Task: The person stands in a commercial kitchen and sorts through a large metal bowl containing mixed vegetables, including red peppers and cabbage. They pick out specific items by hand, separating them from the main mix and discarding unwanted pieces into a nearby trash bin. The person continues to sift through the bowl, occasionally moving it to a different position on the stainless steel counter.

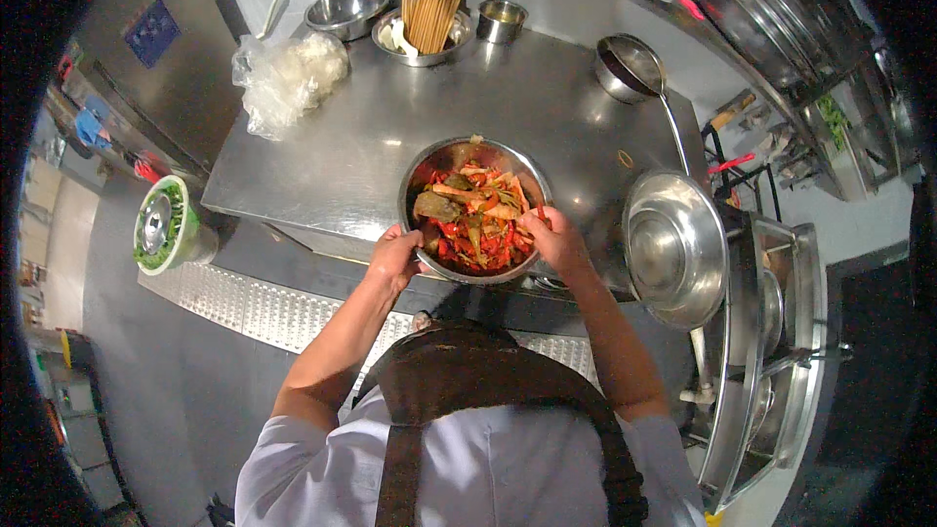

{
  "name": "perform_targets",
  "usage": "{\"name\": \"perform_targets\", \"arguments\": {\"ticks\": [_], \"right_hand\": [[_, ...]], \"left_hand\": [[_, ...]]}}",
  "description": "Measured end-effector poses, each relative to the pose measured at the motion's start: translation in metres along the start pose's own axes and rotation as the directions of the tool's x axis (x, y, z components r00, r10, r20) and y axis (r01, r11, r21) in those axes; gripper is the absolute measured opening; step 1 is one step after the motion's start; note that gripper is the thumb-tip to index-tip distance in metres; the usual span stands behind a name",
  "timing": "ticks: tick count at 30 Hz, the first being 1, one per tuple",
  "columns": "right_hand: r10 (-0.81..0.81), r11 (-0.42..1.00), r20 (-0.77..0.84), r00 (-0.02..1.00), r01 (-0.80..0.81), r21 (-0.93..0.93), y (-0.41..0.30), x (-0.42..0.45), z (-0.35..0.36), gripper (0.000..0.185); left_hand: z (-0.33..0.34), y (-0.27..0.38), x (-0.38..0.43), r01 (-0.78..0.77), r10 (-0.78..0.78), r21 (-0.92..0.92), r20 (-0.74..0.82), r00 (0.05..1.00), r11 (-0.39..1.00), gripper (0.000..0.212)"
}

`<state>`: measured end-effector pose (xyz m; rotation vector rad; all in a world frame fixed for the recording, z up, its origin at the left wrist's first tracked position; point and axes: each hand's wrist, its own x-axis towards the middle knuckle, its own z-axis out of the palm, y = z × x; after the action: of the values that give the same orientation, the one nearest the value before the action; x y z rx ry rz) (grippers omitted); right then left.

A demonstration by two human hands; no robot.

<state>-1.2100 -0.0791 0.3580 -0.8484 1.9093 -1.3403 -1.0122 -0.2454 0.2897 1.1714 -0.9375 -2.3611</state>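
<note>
A stainless steel bowl (pixel 540 162) is at the table's front edge, right before me. It holds cooked red chili peppers (pixel 479 234), pale sliced pieces and a brownish leaf-like piece (pixel 437 207), all glossy. My left hand (pixel 395 252) grips the bowl's rim at the lower left, thumb on top. Over the right rim reaches my right hand (pixel 558 238), its fingers bunched inside the bowl among the food. A red chili piece (pixel 542 215) pokes up between those fingers. What lies under the fingertips is hidden.
Along the back of the steel table (pixel 329 176) are a plastic bag (pixel 285 80), an empty bowl (pixel 350 9), a dish of wooden skewers (pixel 432 18), a small pot (pixel 502 20) and a strainer (pixel 635 62). A large basin (pixel 673 249) stands right; a tub of greens (pixel 162 223) left.
</note>
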Motion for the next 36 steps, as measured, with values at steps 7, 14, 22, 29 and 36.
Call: {"name": "perform_targets", "arguments": {"ticks": [7,14,22,29,36], "right_hand": [[-0.363,0.733,0.171,0.916,0.394,-0.554,0.013,0.062,0.013,0.022],[-0.147,0.951,0.238,0.96,0.204,-0.233,0.018,0.127,0.015,0.025],[0.292,0.927,0.489,0.822,-0.118,-0.356,-0.004,0.117,0.004,0.022],[-0.263,0.437,0.538,0.801,0.596,-0.673,0.035,0.106,0.038,0.02],[-0.201,0.754,0.429,0.881,0.419,-0.506,0.0,0.146,0.013,0.023]], "left_hand": [[-0.006,0.005,0.016,-0.059,0.058,0.107,0.009,0.998,0.992,0.005],[-0.014,-0.009,0.018,-0.089,0.098,0.133,-0.066,0.993,0.987,0.004],[-0.026,-0.028,0.032,-0.141,0.147,0.091,-0.055,0.988,0.986,0.01],[-0.004,-0.018,0.017,-0.243,0.245,0.027,-0.08,0.966,0.97,0.009],[-0.007,-0.017,0.018,-0.176,0.183,0.066,-0.112,0.977,0.982,0.009]]}}
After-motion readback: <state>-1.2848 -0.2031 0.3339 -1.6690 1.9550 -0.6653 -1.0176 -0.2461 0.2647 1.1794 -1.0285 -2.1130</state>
